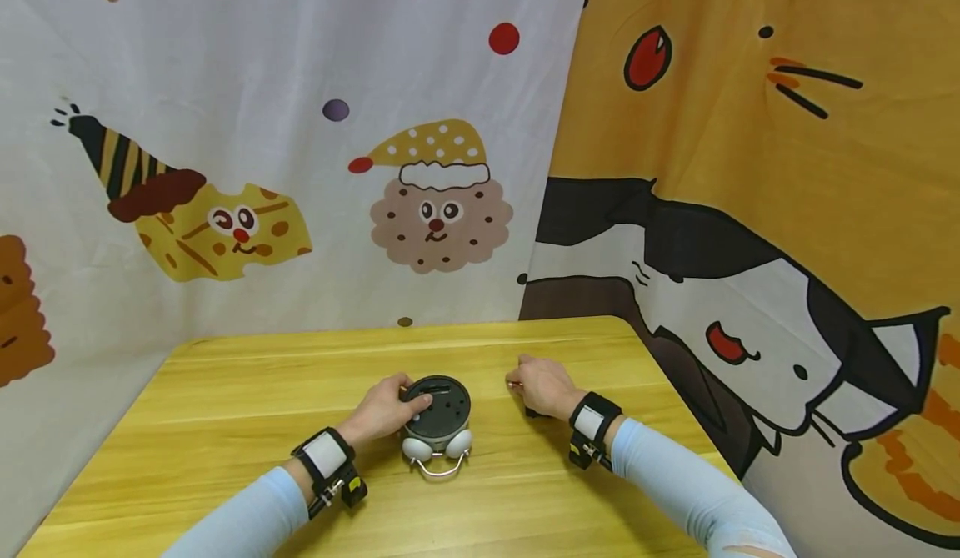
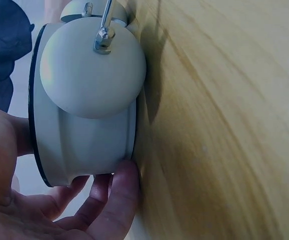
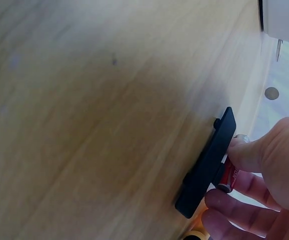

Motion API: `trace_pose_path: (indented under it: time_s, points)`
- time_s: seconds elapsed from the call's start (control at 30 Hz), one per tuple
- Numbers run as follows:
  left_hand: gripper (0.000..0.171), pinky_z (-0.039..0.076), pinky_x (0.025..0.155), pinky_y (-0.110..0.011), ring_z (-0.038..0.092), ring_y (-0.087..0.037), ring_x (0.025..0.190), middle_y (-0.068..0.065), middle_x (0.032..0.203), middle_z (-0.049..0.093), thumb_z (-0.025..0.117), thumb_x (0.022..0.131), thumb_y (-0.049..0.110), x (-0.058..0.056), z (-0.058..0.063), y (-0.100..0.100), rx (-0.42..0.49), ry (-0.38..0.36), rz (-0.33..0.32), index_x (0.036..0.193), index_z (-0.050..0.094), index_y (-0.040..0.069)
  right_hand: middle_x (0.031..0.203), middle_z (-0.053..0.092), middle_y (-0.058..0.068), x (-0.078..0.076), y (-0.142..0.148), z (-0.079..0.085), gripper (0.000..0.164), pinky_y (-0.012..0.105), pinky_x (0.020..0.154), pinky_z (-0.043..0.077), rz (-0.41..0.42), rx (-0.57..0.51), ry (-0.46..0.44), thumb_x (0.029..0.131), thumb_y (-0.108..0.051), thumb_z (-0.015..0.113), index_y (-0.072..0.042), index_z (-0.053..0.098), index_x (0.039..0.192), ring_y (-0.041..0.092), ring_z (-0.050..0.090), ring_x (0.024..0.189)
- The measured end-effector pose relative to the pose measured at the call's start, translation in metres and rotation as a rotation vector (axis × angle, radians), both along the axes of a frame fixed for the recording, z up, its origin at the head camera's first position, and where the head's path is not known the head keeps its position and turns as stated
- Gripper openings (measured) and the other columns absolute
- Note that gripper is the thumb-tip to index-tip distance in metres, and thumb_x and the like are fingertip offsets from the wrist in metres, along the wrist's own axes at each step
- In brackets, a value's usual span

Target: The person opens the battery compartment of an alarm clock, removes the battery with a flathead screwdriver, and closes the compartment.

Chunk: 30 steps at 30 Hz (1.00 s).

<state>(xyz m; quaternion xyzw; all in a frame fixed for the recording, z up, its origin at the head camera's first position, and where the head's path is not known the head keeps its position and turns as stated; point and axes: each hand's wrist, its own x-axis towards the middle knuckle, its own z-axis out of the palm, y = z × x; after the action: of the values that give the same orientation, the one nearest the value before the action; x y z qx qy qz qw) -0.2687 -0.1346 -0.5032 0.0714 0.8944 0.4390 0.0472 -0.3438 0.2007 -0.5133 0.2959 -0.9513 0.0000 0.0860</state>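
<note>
A white twin-bell alarm clock (image 1: 448, 408) lies face down on the table, its black back up and its two bells toward the person. My left hand (image 1: 381, 409) grips its left side, thumb over the back and fingers round the casing (image 2: 92, 145). Right of the clock, my right hand (image 1: 551, 387) pinches a small red battery (image 3: 229, 176) between thumb and fingers. Close beside that battery, in the right wrist view, is a flat black cover (image 3: 212, 157) with small tabs, mostly hidden under the hand in the head view.
The yellow wood-grain table (image 1: 300, 374) carries all of this. An orange object with a dark end (image 3: 197, 234) shows partly at the lower edge of the right wrist view. Behind the table hangs a printed cloth (image 1: 262, 57) with cartoon figures.
</note>
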Motion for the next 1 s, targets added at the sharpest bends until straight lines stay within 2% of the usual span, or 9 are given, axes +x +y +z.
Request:
trace_pose_path:
  time_s: [0.1,0.13,0.33,0.53,0.57,0.6,0.77,0.9,1.0]
  points:
    - [0.041,0.051,0.068,-0.029,0.066,-0.018,0.082,-0.012,0.096,0.072,0.077,0.107,0.041,0.0,0.0,0.001,-0.002,-0.006,0.009,0.116,0.068,0.002,0.084,0.059,0.0,0.0,0.001,0.0,0.018,0.028,0.049,0.033,0.001,0.005,0.004,0.108,-0.02,0.076,-0.027,0.08,0.093,0.012,0.048,0.065]
    - [0.038,0.052,0.069,-0.029,0.066,-0.018,0.083,-0.011,0.097,0.072,0.079,0.105,0.037,0.003,0.006,0.004,0.003,-0.027,0.03,0.116,0.069,0.002,0.085,0.059,0.0,0.0,0.001,0.0,0.017,0.028,0.049,0.033,-0.001,0.006,0.002,0.109,-0.02,0.076,-0.028,0.08,0.094,0.012,0.048,0.065]
    - [0.036,0.053,0.07,-0.031,0.067,-0.019,0.083,-0.012,0.098,0.074,0.08,0.105,0.036,0.002,0.005,0.004,-0.006,-0.02,0.036,0.115,0.07,0.003,0.086,0.061,0.0,0.001,0.002,0.002,0.014,0.028,0.05,0.035,0.003,-0.012,-0.014,0.106,-0.015,0.078,-0.027,0.084,0.102,0.011,0.049,0.067]
    - [0.049,0.053,0.07,-0.031,0.067,-0.021,0.083,-0.014,0.098,0.074,0.078,0.104,0.049,-0.006,-0.011,-0.002,0.002,0.021,-0.005,0.113,0.069,0.002,0.087,0.064,-0.001,0.0,0.003,0.001,0.014,0.028,0.051,0.038,-0.01,-0.024,-0.031,0.106,-0.014,0.079,-0.026,0.085,0.106,0.011,0.052,0.068]
    - [0.051,0.052,0.068,-0.031,0.066,-0.021,0.082,-0.015,0.097,0.073,0.076,0.105,0.051,-0.011,-0.019,-0.004,-0.008,0.04,-0.019,0.113,0.068,0.001,0.088,0.065,-0.002,0.0,0.003,0.001,0.013,0.028,0.052,0.039,-0.016,-0.024,-0.037,0.106,-0.015,0.079,-0.026,0.085,0.107,0.011,0.053,0.068]
    - [0.049,0.053,0.069,-0.032,0.067,-0.022,0.083,-0.014,0.098,0.074,0.079,0.104,0.049,-0.01,-0.017,-0.003,0.001,0.02,-0.007,0.114,0.069,0.002,0.089,0.065,-0.002,-0.001,0.003,0.001,0.013,0.029,0.052,0.039,-0.021,-0.024,-0.041,0.106,-0.015,0.079,-0.026,0.085,0.107,0.011,0.053,0.069]
    - [0.052,0.052,0.067,-0.031,0.066,-0.019,0.082,-0.011,0.097,0.074,0.076,0.105,0.055,-0.018,-0.028,-0.006,-0.017,0.043,-0.025,0.116,0.069,0.004,0.09,0.067,-0.002,0.0,0.003,0.002,0.012,0.029,0.054,0.041,-0.032,-0.033,-0.059,0.105,-0.014,0.08,-0.025,0.085,0.107,0.012,0.055,0.071]
    - [0.055,0.051,0.067,-0.029,0.066,-0.019,0.082,-0.011,0.097,0.073,0.075,0.105,0.057,-0.015,-0.025,-0.006,-0.02,0.047,-0.031,0.116,0.069,0.004,0.091,0.068,-0.002,0.001,0.003,0.003,0.012,0.029,0.055,0.043,-0.034,-0.036,-0.069,0.104,-0.014,0.081,-0.024,0.086,0.109,0.011,0.056,0.072]
    - [0.051,0.052,0.068,-0.031,0.067,-0.021,0.083,-0.014,0.098,0.074,0.077,0.105,0.05,-0.009,-0.014,-0.003,-0.012,0.033,-0.012,0.117,0.069,0.002,0.092,0.069,-0.002,0.0,0.002,0.004,0.011,0.03,0.057,0.047,-0.022,-0.034,-0.061,0.103,-0.013,0.082,-0.023,0.086,0.108,0.01,0.059,0.074]
